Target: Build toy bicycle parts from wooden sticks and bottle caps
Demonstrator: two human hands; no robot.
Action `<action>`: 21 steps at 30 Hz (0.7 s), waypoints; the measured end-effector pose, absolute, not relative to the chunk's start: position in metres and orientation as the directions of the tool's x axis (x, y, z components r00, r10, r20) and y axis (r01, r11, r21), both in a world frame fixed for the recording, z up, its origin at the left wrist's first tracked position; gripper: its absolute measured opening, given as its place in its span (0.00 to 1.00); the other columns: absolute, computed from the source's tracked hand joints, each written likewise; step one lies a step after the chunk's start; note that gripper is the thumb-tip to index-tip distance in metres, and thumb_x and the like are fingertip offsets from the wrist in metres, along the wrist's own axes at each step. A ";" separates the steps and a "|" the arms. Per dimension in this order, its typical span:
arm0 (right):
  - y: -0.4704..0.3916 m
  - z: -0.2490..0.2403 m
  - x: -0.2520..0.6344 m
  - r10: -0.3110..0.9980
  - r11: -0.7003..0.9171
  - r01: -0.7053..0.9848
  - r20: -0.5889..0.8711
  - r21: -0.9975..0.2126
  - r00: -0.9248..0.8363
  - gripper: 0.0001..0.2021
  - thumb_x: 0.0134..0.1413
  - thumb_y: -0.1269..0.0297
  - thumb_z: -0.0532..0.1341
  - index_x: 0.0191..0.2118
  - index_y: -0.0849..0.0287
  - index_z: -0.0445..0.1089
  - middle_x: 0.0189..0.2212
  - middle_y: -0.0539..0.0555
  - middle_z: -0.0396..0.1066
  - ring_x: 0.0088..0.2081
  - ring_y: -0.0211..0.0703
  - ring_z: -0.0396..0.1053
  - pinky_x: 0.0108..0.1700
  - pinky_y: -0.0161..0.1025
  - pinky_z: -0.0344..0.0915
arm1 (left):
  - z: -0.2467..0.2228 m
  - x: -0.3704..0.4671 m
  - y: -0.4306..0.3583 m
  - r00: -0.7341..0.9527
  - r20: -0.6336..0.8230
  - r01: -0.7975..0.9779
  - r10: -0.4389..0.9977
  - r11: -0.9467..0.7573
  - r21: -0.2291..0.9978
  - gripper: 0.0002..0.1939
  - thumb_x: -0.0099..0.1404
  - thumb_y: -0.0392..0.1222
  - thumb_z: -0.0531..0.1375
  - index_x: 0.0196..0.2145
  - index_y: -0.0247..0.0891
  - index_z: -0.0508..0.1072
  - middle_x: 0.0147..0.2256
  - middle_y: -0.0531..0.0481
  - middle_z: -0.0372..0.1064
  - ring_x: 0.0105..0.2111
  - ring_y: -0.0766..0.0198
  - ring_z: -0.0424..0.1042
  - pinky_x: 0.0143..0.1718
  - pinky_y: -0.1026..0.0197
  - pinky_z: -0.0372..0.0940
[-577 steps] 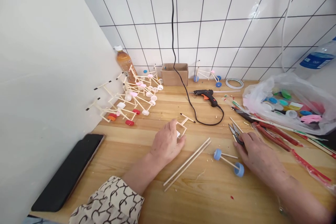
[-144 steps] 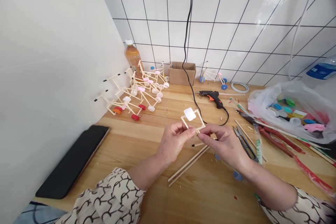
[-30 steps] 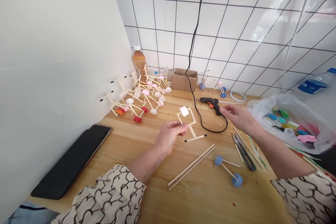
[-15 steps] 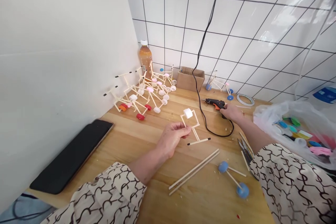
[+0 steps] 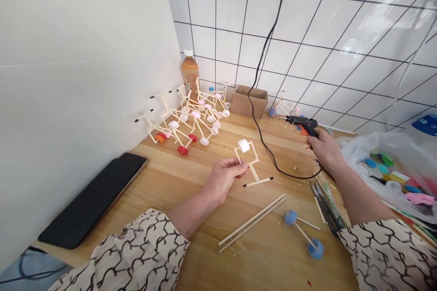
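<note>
My left hand (image 5: pixel 222 179) pinches a small stick frame (image 5: pixel 248 163) with a white cap on top and a black-tipped crossbar resting near the wooden table (image 5: pixel 191 182). My right hand (image 5: pixel 324 149) grips the handle of a black and orange glue gun (image 5: pixel 302 122), lifted off the table at the right, nozzle pointing left. Its black cord (image 5: pixel 262 145) loops across the table between my hands and runs up the tiled wall. Two long sticks (image 5: pixel 251 223) and an axle with two blue caps (image 5: pixel 303 234) lie in front of me.
Several finished stick models with cap wheels (image 5: pixel 186 120) stand at the back left by a brown drink bottle (image 5: pixel 190 72). A cardboard box (image 5: pixel 249 101) sits against the wall. A black phone (image 5: pixel 94 200) lies at left. Scissors (image 5: pixel 326 207) and a plastic bag of caps (image 5: pixel 389 170) lie right.
My right hand reached to the glue gun, closed on it and lifted it to the right. The left hand kept holding the stick frame almost still.
</note>
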State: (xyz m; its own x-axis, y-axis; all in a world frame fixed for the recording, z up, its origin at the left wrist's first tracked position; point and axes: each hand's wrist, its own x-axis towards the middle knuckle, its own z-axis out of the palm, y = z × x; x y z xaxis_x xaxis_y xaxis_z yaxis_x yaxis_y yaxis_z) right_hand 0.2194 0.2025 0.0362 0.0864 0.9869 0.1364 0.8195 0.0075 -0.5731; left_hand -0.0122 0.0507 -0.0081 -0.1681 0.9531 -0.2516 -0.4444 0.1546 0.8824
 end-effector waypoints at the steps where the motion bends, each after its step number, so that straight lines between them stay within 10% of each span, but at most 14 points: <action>1: 0.196 0.039 0.222 0.981 0.032 0.793 0.170 -0.609 0.091 0.06 0.50 0.68 0.55 0.24 0.58 0.63 0.17 0.47 0.61 0.23 0.40 0.60 0.25 0.35 0.53 | -0.008 -0.012 0.051 -0.172 -0.253 -0.447 0.952 0.153 0.882 0.10 0.44 0.44 0.68 0.20 0.35 0.75 0.21 0.51 0.69 0.24 0.68 0.64 0.31 0.64 0.56; 12: 0.137 0.048 0.240 0.982 0.178 0.326 0.146 -0.928 -0.120 0.16 0.47 0.56 0.64 0.41 0.55 0.65 0.30 0.51 0.72 0.28 0.40 0.67 0.30 0.36 0.63 | -0.013 -0.012 0.052 -0.188 -0.266 -0.451 0.945 0.158 0.879 0.12 0.44 0.46 0.68 0.20 0.34 0.75 0.22 0.50 0.70 0.24 0.67 0.63 0.32 0.63 0.57; 21: 0.106 0.067 0.237 0.912 0.274 0.498 0.058 -0.823 -0.407 0.17 0.46 0.55 0.64 0.42 0.55 0.73 0.25 0.53 0.71 0.26 0.43 0.65 0.25 0.36 0.64 | -0.009 -0.013 0.052 -0.226 -0.235 -0.408 0.945 0.127 0.904 0.11 0.45 0.46 0.68 0.18 0.35 0.74 0.21 0.51 0.69 0.25 0.67 0.64 0.32 0.63 0.57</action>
